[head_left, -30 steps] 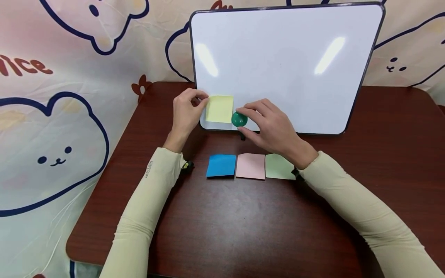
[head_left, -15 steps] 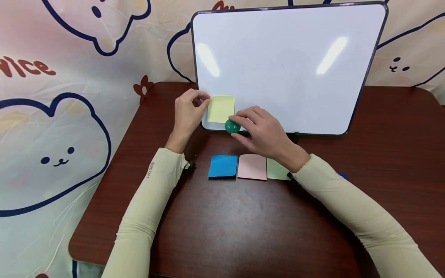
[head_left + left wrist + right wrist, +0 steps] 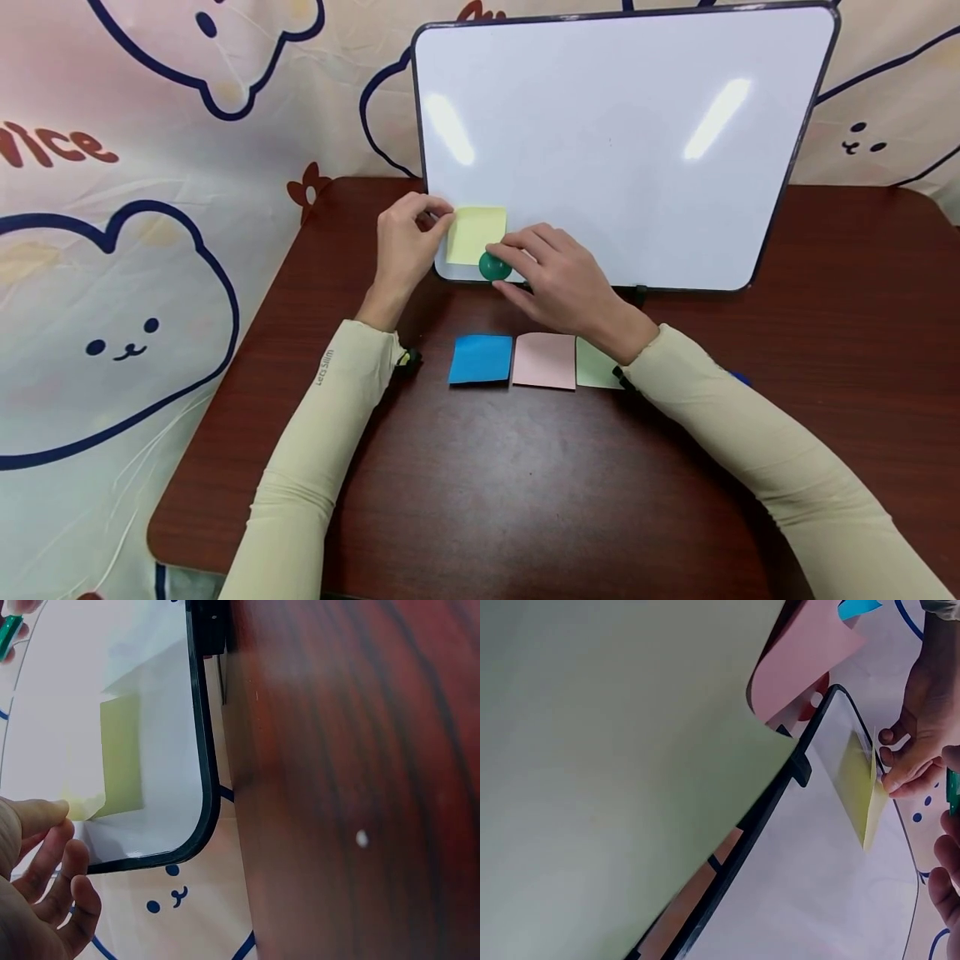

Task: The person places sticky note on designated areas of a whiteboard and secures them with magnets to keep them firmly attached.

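Note:
My left hand (image 3: 412, 237) pinches a yellow sticky note (image 3: 475, 232) at its upper left corner, in front of the lower left of a whiteboard (image 3: 600, 150). The right wrist view shows the note (image 3: 880, 806) standing off the board at one side, with a darker reflection beside it. My right hand (image 3: 558, 275) holds a round green magnet (image 3: 492, 267) between thumb and fingers, overlapping the note's lower right corner in the head view. In the right wrist view a sliver of the green magnet (image 3: 953, 791) shows at the right edge.
A blue sticky note (image 3: 481, 358), a pink one (image 3: 544, 361) and a pale green one (image 3: 597, 365) sit in a row before the board on the dark wooden table (image 3: 525, 483). My right wrist partly covers the green one. A small blue thing (image 3: 741, 378) peeks out beyond my right sleeve.
My right hand has moved left with the magnet, from beside the yellow note down and then slightly up to its lower edge. My left hand has stayed on the note.

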Demonstrator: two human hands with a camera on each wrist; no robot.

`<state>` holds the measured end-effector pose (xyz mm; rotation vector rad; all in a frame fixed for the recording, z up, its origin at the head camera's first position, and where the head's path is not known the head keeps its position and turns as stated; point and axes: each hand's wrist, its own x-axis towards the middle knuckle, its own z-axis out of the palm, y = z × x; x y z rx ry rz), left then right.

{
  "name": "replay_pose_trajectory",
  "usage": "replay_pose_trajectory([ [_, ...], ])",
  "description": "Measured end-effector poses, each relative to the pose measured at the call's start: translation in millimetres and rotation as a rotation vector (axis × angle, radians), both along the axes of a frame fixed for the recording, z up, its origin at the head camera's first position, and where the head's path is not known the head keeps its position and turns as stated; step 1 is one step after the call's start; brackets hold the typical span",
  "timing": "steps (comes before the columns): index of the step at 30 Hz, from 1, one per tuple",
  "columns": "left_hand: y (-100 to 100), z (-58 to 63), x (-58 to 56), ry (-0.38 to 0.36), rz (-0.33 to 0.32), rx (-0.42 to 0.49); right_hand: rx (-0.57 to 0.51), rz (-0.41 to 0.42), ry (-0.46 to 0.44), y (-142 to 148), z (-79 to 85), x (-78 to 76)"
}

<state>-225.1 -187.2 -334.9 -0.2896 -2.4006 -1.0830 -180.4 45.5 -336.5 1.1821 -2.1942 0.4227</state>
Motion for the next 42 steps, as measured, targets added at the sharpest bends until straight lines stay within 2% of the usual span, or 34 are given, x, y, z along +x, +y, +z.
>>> replay_pose_trajectory([
  [10, -0.6, 0.8, -0.7, 0.001, 0.002, -0.007, 0.058, -0.044, 0.028, -5.6, 0.6, -4.9],
  [23, -0.9, 0.0, -0.3, -0.009, 0.003, -0.005, 0.041, -0.073, 0.079, -13.1, 7.7, -17.6],
  [28, -0.8, -0.5, -0.5, -0.012, -0.004, -0.003, 0.030, -0.081, 0.058, -15.3, 10.2, -23.2],
  [42, -1.3, -0.8, -1.0, 0.003, -0.004, 0.002, 0.017, -0.112, -0.015, -21.8, 3.9, -42.2],
])
